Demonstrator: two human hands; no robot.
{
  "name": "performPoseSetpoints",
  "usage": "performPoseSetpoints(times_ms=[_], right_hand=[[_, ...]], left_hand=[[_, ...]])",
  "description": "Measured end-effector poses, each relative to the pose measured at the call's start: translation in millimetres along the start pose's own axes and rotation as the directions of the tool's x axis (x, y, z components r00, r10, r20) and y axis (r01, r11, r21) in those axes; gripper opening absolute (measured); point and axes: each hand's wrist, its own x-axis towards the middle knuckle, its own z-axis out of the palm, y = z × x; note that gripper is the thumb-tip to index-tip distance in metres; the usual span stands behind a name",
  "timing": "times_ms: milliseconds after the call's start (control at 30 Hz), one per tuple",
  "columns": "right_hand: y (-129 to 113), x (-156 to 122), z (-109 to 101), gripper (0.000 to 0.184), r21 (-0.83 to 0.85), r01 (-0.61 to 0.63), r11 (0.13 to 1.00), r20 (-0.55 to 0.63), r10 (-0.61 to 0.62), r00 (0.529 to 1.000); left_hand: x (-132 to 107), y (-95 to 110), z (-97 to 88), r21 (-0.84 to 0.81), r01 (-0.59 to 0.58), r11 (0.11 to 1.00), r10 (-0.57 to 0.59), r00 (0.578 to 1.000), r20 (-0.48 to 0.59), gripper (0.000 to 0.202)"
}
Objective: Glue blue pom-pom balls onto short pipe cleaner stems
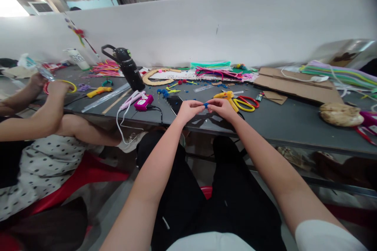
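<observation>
My left hand [190,110] and my right hand [222,107] meet above the table's front edge. Between their fingertips they pinch a small blue piece [206,105], mostly covered by the fingers, so its kind is unclear. Just beyond my right hand lies a yellow glue gun [225,95], with yellow-handled scissors [244,104] and a red handle [251,100] beside it. A dark phone [176,104] rests close to my left hand. Small blue and yellow craft pieces [167,93] lie behind the phone.
A black bottle [129,68], a magenta box [143,102] with cables and pipe cleaners [219,72] are on the table [282,125]. Cardboard [294,85] lies right. At left, a co-worker's hand [60,88] holds scissors [72,86]. A white partition [182,35] stands behind.
</observation>
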Motion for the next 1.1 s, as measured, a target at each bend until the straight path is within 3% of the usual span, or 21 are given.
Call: performPoseSetpoints(times_ms=[333,667,867,1100], right_hand=[[-5.0,-2.5,1.3,0.032,-0.004,-0.004,1.000,-0.004,0.004,1.000],[-2.6,-2.2,-0.8,0.028,0.004,0.007,1.000,-0.010,-0.007,1.000],[0.9,0.9,-2.7,0.026,0.102,-0.050,0.994,-0.020,0.052,0.998],[0.4,-3.0,-2.5,0.044,0.158,-0.023,0.987,0.097,0.008,0.995]], left_hand=[[-2.7,5.0,1.3,0.038,-0.003,0.999,0.004,1.000,-0.022,0.024],[-1.0,0.3,0.1,0.028,-0.021,0.999,0.021,1.000,-0.002,0.029],[2.0,-2.2,-2.6,-0.013,-0.008,1.000,0.008,1.000,0.002,0.033],[3.3,-1.7,-2.5,-0.053,-0.007,0.999,0.008,1.000,0.005,0.029]])
